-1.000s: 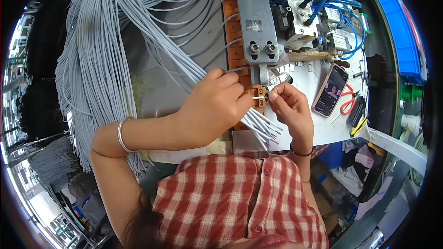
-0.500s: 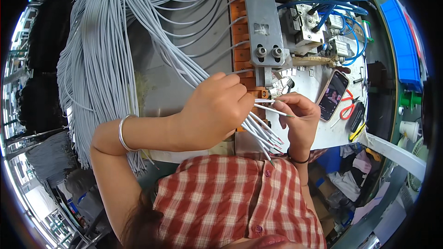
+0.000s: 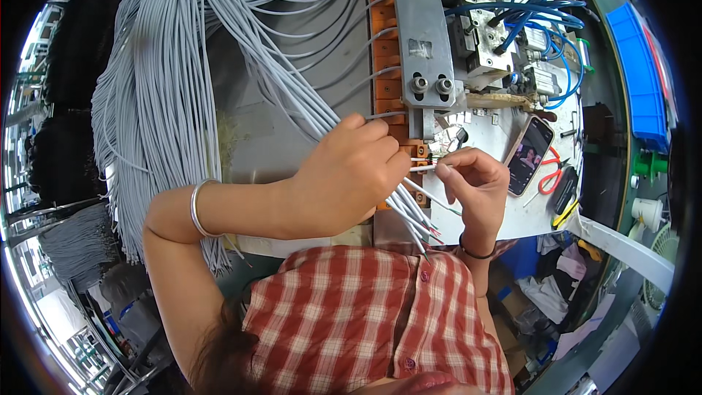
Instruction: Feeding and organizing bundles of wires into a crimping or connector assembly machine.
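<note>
My left hand (image 3: 355,164) is closed around a bundle of grey cables (image 3: 411,213), whose stripped ends with small coloured wires fan out below the fist. From the knuckles a single cable (image 3: 424,169) points right. Its tip is pinched between thumb and forefinger of my right hand (image 3: 479,186), the other fingers loosely curled. Both hands are beside the lowest orange block (image 3: 420,151) of a row, close to short wire ends there. The inside of my left fist is hidden.
A thick hank of grey cables (image 3: 157,102) hangs at the left. Above my hands stands a metal clamp plate (image 3: 428,36) beside orange blocks (image 3: 386,51). To the right are valves with blue hoses (image 3: 512,18), a phone (image 3: 529,155), red-handled scissors (image 3: 550,179) and a blue bin (image 3: 636,73).
My right fingers have shifted slightly down, onto the tip of a cable beside the orange block. My left fist keeps the bundle and has moved slightly right with it.
</note>
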The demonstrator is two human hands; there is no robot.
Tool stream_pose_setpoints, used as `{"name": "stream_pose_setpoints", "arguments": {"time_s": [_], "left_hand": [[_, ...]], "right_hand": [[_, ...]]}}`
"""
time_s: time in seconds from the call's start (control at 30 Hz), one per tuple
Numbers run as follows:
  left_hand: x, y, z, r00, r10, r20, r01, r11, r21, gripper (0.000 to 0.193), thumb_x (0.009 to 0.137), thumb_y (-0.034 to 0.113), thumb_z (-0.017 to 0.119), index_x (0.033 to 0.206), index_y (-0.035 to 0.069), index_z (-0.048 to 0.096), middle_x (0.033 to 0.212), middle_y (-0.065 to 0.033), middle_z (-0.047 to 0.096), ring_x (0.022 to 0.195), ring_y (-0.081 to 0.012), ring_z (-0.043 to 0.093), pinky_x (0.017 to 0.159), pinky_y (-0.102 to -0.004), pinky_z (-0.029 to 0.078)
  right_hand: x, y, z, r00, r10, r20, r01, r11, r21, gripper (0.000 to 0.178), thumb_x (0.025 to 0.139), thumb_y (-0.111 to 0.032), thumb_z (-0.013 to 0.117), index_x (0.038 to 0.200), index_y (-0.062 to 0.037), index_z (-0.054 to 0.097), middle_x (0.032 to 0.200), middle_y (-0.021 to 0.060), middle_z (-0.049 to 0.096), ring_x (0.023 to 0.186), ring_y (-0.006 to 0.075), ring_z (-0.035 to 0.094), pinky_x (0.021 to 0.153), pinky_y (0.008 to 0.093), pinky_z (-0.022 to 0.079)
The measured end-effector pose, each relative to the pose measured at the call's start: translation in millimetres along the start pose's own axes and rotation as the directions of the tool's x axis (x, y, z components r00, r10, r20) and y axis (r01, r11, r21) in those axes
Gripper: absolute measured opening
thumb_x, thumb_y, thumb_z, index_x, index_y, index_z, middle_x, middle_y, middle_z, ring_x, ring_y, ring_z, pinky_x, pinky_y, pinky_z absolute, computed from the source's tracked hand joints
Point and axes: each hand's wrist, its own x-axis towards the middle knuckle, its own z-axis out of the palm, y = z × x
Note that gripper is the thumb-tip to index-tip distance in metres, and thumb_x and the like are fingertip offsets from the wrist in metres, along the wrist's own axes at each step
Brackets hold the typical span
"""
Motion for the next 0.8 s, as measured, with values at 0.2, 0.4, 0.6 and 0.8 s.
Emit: {"name": "stream_pose_setpoints", "arguments": {"time_s": [0.2,0.4,0.6,0.8], "left_hand": [[1,0,6,0.991,0.13,-0.016,-0.13,0.992,0.009,0.011,0.062,0.005,0.057,0.071,0.005,0.051,0.07,-0.0051,0.046,0.07,-0.0208,0.046,0.064,-0.0316,0.036],[0,-2,5,0.989,0.148,-0.014,-0.146,0.987,0.073,0.011,0.064,0.008,0.057,0.072,0.005,0.051,0.069,-0.0044,0.045,0.071,-0.0189,0.046,0.063,-0.0307,0.036],[5,-4,0,0.995,0.062,-0.075,-0.058,0.997,0.045,0.015,0.06,0.001,0.057,0.074,0.005,0.05,0.068,-0.0058,0.045,0.07,-0.0221,0.047,0.064,-0.0331,0.036],[3,-2,-1,0.998,-0.017,0.064,0.015,1.0,0.027,0.02,0.056,-0.003,0.055,0.073,0.004,0.049,0.067,-0.0072,0.045,0.07,-0.0246,0.047,0.064,-0.0353,0.035]], "right_hand": [[2,3,-1,0.998,0.024,0.055,-0.027,0.998,0.056,0.009,0.076,0.001,0.067,0.076,0.0019,0.058,0.069,0.0026,0.059,0.052,0.0031,0.048,0.043,0.0154,0.034],[1,4,-6,0.998,0.057,0.014,-0.055,0.988,-0.143,0.009,0.081,-0.003,0.062,0.076,0.0007,0.056,0.067,0.0016,0.056,0.049,0.0027,0.043,0.041,0.0163,0.03],[8,5,0,0.99,0.144,0.0,-0.144,0.989,-0.021,0.01,0.086,-0.008,0.055,0.08,-0.0002,0.054,0.064,-0.0011,0.052,0.049,0.0018,0.041,0.042,0.0162,0.028],[13,10,-10,0.949,0.204,0.241,-0.206,0.978,-0.018,0.012,0.089,-0.011,0.052,0.082,-0.0017,0.051,0.061,-0.0042,0.046,0.049,0.0016,0.038,0.041,0.0165,0.026]]}}
